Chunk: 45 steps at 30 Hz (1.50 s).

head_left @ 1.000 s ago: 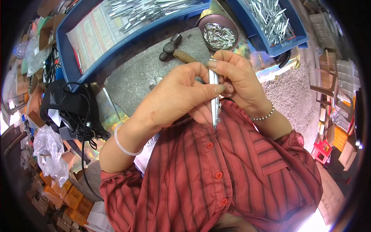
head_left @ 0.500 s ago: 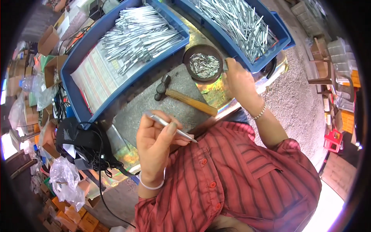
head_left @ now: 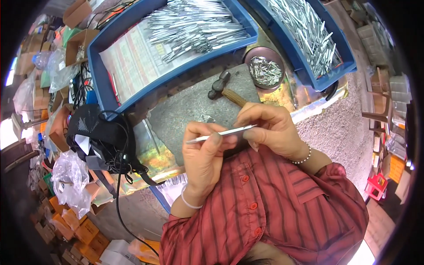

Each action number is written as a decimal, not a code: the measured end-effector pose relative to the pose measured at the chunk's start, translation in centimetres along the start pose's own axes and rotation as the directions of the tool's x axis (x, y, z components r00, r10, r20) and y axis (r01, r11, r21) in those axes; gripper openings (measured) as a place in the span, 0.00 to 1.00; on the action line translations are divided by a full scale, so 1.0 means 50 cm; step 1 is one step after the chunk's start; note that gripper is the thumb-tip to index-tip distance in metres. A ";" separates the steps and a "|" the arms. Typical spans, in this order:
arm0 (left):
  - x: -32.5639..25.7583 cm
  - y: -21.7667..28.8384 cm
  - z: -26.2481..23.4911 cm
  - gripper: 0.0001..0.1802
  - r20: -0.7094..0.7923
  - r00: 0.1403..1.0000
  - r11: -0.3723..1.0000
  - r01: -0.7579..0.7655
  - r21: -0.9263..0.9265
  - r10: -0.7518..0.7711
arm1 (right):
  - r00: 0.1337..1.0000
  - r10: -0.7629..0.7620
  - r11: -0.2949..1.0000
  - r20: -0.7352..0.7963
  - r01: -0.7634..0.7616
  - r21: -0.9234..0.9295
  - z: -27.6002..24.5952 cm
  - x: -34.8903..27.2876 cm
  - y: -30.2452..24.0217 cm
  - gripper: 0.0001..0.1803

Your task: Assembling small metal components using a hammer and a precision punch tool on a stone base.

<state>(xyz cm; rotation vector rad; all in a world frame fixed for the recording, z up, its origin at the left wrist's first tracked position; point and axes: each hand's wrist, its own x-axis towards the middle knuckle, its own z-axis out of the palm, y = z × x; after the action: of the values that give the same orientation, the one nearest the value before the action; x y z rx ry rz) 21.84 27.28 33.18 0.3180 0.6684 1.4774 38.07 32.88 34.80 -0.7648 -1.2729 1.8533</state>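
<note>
My left hand (head_left: 203, 157) is closed round a slim silver metal rod (head_left: 226, 133), held slantwise between thumb and fingers above the grey slab (head_left: 174, 117). My right hand (head_left: 274, 132) has thumb and forefinger pinched together at the rod's narrow end. Whatever sits between those right fingertips is too small or too hidden to make out. Just beyond the hands lies a hammer (head_left: 219, 85) on the slab, its wooden handle partly behind my right hand. A brown round bowl (head_left: 277, 56) with many small silver metal pieces (head_left: 266, 73) stands past the right hand.
At the far side, a blue tray (head_left: 176, 76) lined with printed paper holds a heap of thin metal rods (head_left: 198, 26). Another blue tray (head_left: 304, 73) at the right is full of similar rods. A black bag (head_left: 92, 128) with cables sits left of the slab.
My right hand has come from beside the bowl to the rod's end, closing its fingers there. My left hand has moved right and slightly up with the rod. The view has shifted too.
</note>
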 end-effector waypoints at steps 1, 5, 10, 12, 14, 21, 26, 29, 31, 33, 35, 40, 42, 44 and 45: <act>-0.003 -0.001 -0.004 0.08 -0.001 1.000 0.999 0.029 -0.029 -0.029 | 0.999 0.050 0.992 0.000 -0.050 0.117 0.004 0.006 0.003 0.10; -0.013 0.016 -0.011 0.07 -0.025 0.995 0.993 0.094 -0.071 -0.096 | 0.996 0.056 0.991 -0.076 -0.046 0.127 0.014 0.023 0.015 0.06; -0.036 0.048 -0.018 0.08 -0.080 0.985 0.918 0.171 0.359 -0.152 | 0.965 0.259 0.965 -0.041 -0.256 0.065 0.019 0.037 0.005 0.05; -0.040 0.060 -0.024 0.07 -0.052 0.964 0.833 0.252 0.492 -0.260 | 0.948 0.317 0.948 0.008 -0.317 0.038 0.027 0.043 0.002 0.05; -0.038 0.065 -0.021 0.06 -0.046 0.973 0.823 0.216 0.525 -0.225 | 0.921 0.386 0.920 0.048 -0.388 0.049 0.037 0.049 0.000 0.05; -0.027 0.082 -0.030 0.06 0.010 0.895 0.827 0.408 0.388 -0.446 | 0.890 0.451 0.883 0.066 -0.456 0.110 0.059 0.069 0.002 0.06; -0.014 0.088 -0.034 0.06 0.011 0.846 0.821 0.514 0.249 -0.534 | 0.846 0.521 0.844 0.112 -0.531 0.080 0.054 0.085 -0.005 0.08; -0.008 0.088 -0.034 0.06 0.013 0.849 0.825 0.510 0.242 -0.529 | 0.843 0.527 0.838 0.109 -0.537 0.101 0.059 0.094 -0.011 0.08; -0.005 0.089 -0.033 0.06 0.015 0.861 0.826 0.483 0.289 -0.509 | 0.844 0.526 0.838 0.102 -0.535 0.111 0.059 0.098 -0.014 0.08; -0.006 0.087 -0.035 0.06 0.024 0.869 0.832 0.465 0.301 -0.494 | 0.848 0.517 0.844 0.119 -0.528 0.095 0.054 0.098 -0.009 0.08; -0.002 0.086 -0.034 0.06 0.034 0.877 0.839 0.446 0.312 -0.479 | 0.851 0.510 0.845 0.129 -0.523 0.109 0.050 0.101 -0.008 0.08; 0.012 0.087 -0.034 0.06 0.027 0.862 0.822 0.472 0.317 -0.506 | 0.864 0.488 0.855 0.125 -0.502 0.130 0.043 0.109 -0.002 0.08; 0.016 0.087 -0.037 0.08 0.028 0.861 0.822 0.475 0.314 -0.508 | 0.865 0.486 0.855 0.128 -0.500 0.135 0.039 0.114 0.000 0.08; 0.022 0.088 -0.038 0.09 0.029 0.858 0.820 0.480 0.311 -0.513 | 0.865 0.484 0.855 0.129 -0.499 0.140 0.036 0.118 0.000 0.08; 0.025 0.089 -0.037 0.09 0.035 0.856 0.819 0.481 0.313 -0.516 | 0.868 0.479 0.856 0.129 -0.495 0.153 0.035 0.120 0.000 0.08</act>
<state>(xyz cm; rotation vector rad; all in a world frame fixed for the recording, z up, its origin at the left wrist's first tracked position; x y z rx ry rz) 17.08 28.55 34.05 0.4185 0.8059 0.8445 33.42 37.04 35.01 -0.9816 -0.9971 2.3959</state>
